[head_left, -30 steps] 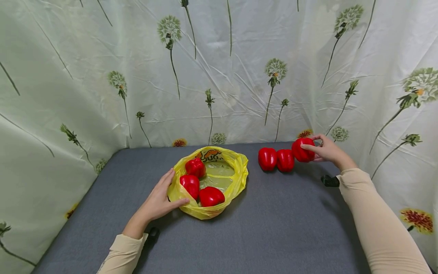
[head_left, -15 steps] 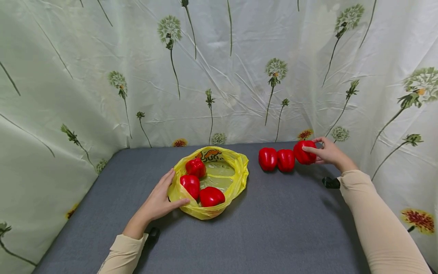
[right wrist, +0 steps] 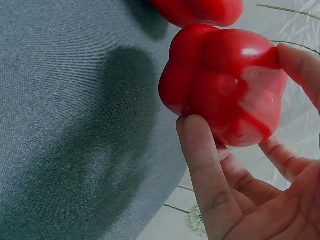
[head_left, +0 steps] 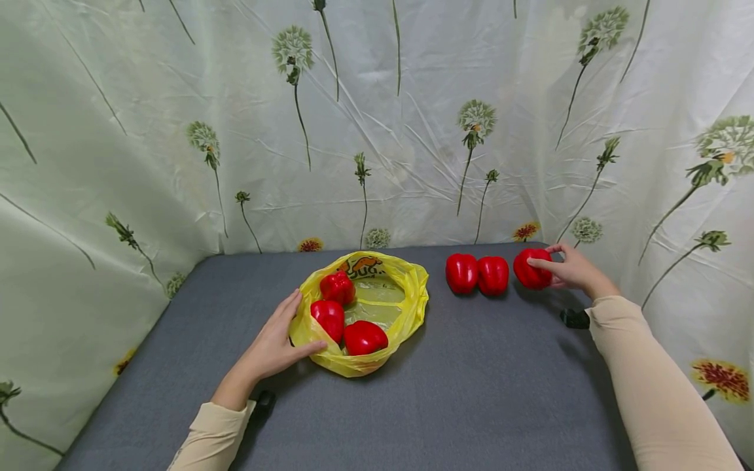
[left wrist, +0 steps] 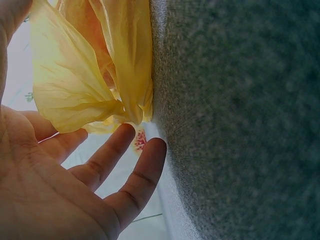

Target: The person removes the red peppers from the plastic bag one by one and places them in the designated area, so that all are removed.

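Observation:
My right hand (head_left: pixel 567 268) grips a red bell pepper (head_left: pixel 531 269) (right wrist: pixel 225 85) at the far right of the grey table (head_left: pixel 471 392), thumb and fingers around it. Two more red peppers (head_left: pixel 461 273) (head_left: pixel 492 275) stand in a row just to its left. My left hand (head_left: pixel 273 343) rests with straight fingers against the left rim of a yellow plastic bag (head_left: pixel 406 307) (left wrist: pixel 95 75). In the bag lie three red peppers (head_left: pixel 337 288) (head_left: pixel 328 318) (head_left: pixel 364 337).
A pale curtain with a dandelion print (head_left: pixel 377 131) closes the back and both sides of the table. A small black object (head_left: pixel 574 318) lies near my right forearm. Another black object (head_left: pixel 263 400) sits by my left wrist.
My right hand has carried the pepper down and slightly right, from above the row to table level beside the two peppers. The left hand and bag have not moved.

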Motion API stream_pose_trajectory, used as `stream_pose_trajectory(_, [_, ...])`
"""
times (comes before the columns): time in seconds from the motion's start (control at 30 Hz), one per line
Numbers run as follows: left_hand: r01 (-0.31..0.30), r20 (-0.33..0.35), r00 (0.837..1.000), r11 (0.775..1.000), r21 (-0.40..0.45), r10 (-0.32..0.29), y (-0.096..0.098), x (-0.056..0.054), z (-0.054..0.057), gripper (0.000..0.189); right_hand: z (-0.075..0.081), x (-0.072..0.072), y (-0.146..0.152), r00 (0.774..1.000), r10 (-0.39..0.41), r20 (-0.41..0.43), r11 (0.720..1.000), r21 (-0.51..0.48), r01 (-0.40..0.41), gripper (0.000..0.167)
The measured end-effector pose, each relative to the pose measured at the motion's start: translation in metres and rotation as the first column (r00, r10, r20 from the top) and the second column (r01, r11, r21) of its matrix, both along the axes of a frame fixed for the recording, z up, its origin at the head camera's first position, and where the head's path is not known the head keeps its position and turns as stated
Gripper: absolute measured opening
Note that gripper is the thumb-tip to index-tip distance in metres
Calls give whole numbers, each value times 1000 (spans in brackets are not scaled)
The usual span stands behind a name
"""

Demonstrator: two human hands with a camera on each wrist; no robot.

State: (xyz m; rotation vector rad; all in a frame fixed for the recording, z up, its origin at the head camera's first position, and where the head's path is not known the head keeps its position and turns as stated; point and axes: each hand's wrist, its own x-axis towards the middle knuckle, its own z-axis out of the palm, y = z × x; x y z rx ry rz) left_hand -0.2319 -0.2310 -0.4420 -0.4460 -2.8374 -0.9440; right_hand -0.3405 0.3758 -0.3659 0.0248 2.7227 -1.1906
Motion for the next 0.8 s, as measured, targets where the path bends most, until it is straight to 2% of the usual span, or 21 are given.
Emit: stream_pose_trajectory(0.8, [-15,23,1000,1000,-5,15,1,2,2,115,-8,-5,-8,1000,2,31,1000,25,-3,88])
